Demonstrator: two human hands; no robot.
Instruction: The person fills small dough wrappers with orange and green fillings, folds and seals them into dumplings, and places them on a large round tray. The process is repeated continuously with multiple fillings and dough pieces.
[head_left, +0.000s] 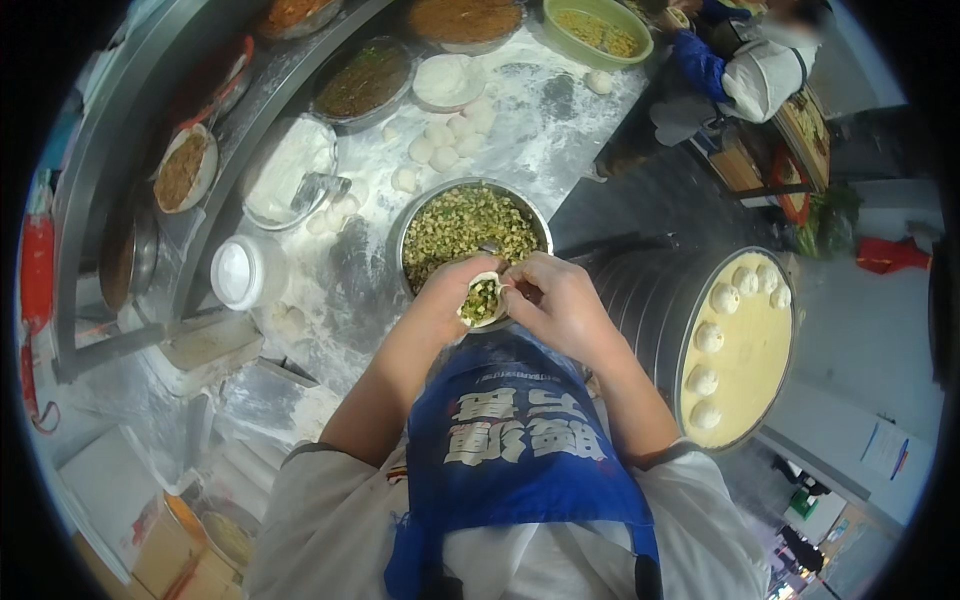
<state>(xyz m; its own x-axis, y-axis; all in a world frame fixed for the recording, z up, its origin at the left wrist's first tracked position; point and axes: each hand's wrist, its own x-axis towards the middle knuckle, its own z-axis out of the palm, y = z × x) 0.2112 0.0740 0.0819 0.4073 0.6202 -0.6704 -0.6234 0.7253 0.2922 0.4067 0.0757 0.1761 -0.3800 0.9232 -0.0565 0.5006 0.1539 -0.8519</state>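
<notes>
In my left hand (450, 289) rests a thin round dough wrapper (468, 318), cupped around a chopped green and pale filling (480, 301). The fingers of my right hand (559, 296) pinch the wrapper's right edge, and its top is unsealed. Both hands are above the near rim of a round metal bowl (547, 232). That bowl holds a large heap of the same kind of chopped filling (469, 217). A bit of a metal utensil (489, 246) shows in the heap; the rest of it is hidden.
On my right stands a stack of round steamers (645, 300), several filled buns (709, 337) on its top tray (739, 360). Dough pieces (442, 142), a flour pan (289, 169) and a white jar (244, 271) sit on the floured table (525, 127). A co-worker (765, 75) is at the upper right.
</notes>
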